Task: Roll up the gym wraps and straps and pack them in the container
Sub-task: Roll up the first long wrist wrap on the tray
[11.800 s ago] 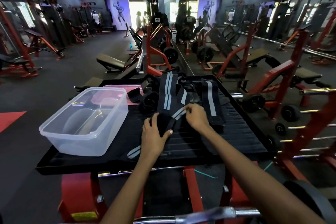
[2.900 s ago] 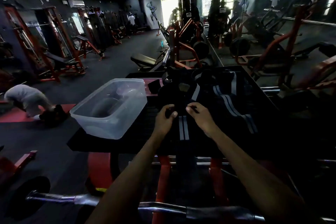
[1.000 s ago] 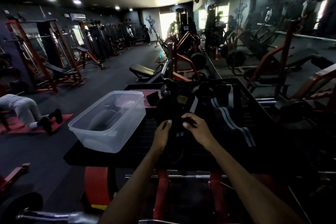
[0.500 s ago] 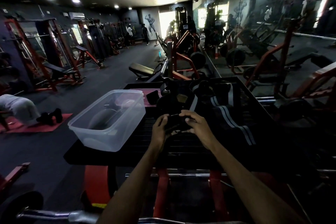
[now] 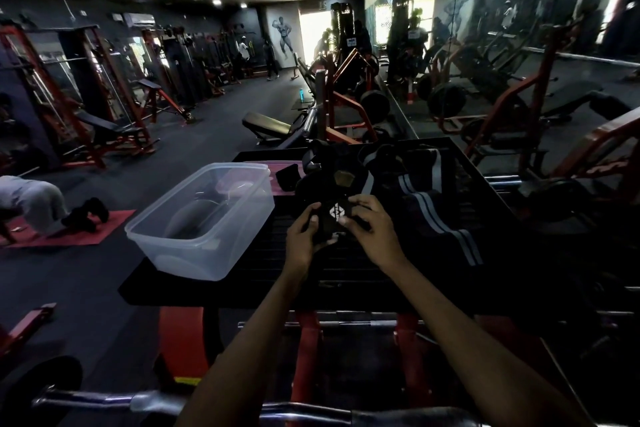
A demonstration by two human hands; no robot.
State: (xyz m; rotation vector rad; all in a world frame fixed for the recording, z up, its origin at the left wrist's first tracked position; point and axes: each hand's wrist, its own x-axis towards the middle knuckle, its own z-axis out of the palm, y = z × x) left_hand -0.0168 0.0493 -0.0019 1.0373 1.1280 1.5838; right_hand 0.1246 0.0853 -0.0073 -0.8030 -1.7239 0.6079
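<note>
Both hands hold a rolled black wrap (image 5: 331, 218) with a small white logo, just above the black platform (image 5: 346, 274). My left hand (image 5: 304, 236) grips its left side and my right hand (image 5: 370, 232) pinches its right side. A clear plastic container (image 5: 204, 222) stands on the platform to the left of my hands, with dark rolled shapes inside. More black wraps with grey stripes (image 5: 436, 218) lie unrolled to the right, and a heap of black straps (image 5: 329, 177) sits behind my hands.
A pink lid (image 5: 280, 173) lies behind the container. A barbell (image 5: 138, 402) crosses below the platform near me. Red gym machines (image 5: 346, 90) stand beyond it. A person (image 5: 31, 204) crouches on a red mat at the left. A mirror wall runs along the right.
The striped tail that hung toward me has been rolled up. The wrap is now a compact roll lifted slightly between both hands, with its logo facing up.
</note>
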